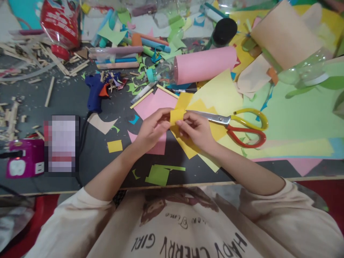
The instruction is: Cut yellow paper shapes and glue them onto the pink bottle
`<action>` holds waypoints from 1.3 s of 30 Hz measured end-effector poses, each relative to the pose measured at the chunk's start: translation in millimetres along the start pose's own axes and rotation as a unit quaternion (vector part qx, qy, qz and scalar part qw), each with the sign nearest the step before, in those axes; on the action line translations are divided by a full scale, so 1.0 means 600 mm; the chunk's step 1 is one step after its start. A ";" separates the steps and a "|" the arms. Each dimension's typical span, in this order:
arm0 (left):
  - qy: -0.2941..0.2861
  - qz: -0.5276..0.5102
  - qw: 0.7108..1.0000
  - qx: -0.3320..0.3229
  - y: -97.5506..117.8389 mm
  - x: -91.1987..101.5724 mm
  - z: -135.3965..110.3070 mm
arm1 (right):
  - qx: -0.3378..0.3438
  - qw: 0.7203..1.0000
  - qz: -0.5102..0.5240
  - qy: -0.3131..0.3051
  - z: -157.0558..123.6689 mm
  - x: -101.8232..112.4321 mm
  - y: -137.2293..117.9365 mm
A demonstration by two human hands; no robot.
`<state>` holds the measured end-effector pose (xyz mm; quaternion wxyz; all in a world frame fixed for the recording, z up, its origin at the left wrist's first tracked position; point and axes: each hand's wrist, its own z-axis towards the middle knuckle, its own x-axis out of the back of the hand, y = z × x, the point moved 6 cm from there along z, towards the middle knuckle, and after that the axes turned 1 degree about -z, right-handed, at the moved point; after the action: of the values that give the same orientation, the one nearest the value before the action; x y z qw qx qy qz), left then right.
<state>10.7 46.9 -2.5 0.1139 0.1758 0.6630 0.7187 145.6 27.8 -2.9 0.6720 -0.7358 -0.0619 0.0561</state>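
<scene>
My left hand (152,129) and my right hand (196,129) meet over the dark table (80,157), both pinching one small yellow paper piece (176,116) between fingertips. Under the hands lie pink paper sheets (154,104) and yellow paper sheets (215,95). Scissors (239,126) with yellow and red handles rest just right of my right hand, blades pointing toward it. A blue glue gun (94,91) lies to the upper left of my left hand.
A pink-wrapped bottle (204,64) lies behind the papers. Green sheets (295,118) cover the right side. Wooden sticks (32,57) and paper scraps litter the back left. A magenta power strip (24,161) sits at left, a green scrap (158,175) near the front edge.
</scene>
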 end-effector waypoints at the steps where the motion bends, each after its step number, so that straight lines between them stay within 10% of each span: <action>1: -0.005 0.015 1.000 0.004 0.001 -0.002 0.000 | -0.013 1.000 0.021 -0.012 0.000 -0.002 0.003; 20: 0.036 0.121 0.992 0.014 0.022 0.016 0.012 | -0.004 0.999 -0.035 -0.028 0.011 0.011 0.007; 39: 0.078 -0.048 0.992 0.086 -0.005 0.020 0.007 | -0.038 0.995 0.087 -0.028 0.015 0.015 0.005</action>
<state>1.1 56.0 -3.9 0.0801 0.0965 0.7369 0.6643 152.8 37.7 -6.9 0.6341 -0.7616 -0.0191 0.1325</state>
